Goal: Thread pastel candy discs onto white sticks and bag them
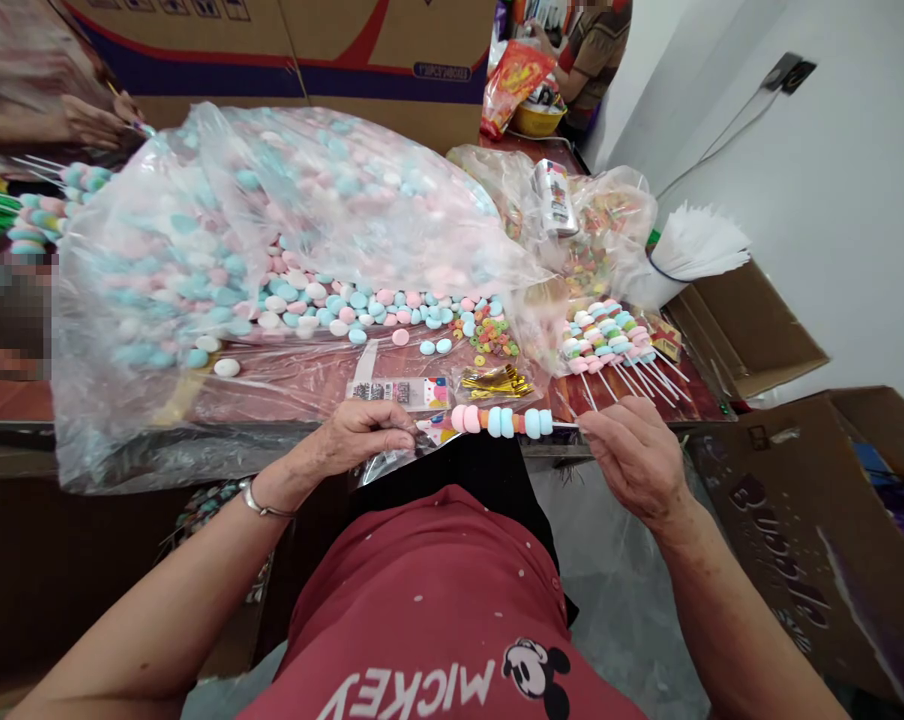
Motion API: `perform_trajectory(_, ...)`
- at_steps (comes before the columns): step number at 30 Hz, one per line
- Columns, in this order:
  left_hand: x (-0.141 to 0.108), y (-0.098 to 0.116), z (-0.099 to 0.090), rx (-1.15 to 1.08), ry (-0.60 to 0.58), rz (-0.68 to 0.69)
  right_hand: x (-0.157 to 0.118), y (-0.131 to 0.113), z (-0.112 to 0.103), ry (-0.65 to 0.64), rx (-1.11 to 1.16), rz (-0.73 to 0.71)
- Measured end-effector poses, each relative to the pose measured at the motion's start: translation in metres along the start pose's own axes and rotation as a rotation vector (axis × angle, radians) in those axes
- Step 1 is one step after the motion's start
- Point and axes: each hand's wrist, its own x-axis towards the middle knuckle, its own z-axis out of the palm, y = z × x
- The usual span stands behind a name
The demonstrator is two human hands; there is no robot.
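My right hand (632,455) pinches the white stick of a candy skewer (501,421) at its right end. Pink and blue candies with orange rings between them sit on the stick, which lies level over the table's front edge. At the skewer's left end my left hand (373,438) is closed on a clear printed wrapper bag (392,462), whose opening is at the skewer's tip. Just behind the hands lie a stack of printed bags (422,393) and gold twist ties (493,382). Finished-looking skewers (606,338) rest to the right, sticks toward me.
A large clear bag of pink, blue and white candies (332,200) covers the back left. Small rings (489,333) lie near it. White sticks (699,243) stand in a container at right, beside cardboard boxes (752,325). Other people's hands show at the far left and back.
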Motion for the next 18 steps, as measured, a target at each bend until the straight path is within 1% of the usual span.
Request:
perform_trajectory(4, -0.0001, 0.0037, 0.0045, -0.168, -0.038, -0.100, -0.0030, -0.0021, 0.0044, 0.012, -0.009, -0.001)
perform_trajectory(8, -0.0004, 0.0047, 0.0062, -0.279, -0.053, -0.146, -0.0051, -0.0025, 0.0044, 0.031, -0.010, 0.046)
perform_trajectory(11, -0.0001, 0.0053, 0.0068, -0.329, -0.039, -0.184, -0.0054, -0.0029, 0.0042, 0.035, -0.019, 0.053)
perform_trajectory(18, 0.0014, 0.0028, 0.0080, -0.372, -0.013, -0.214, -0.0071, -0.0078, 0.0072, 0.028, -0.057, -0.005)
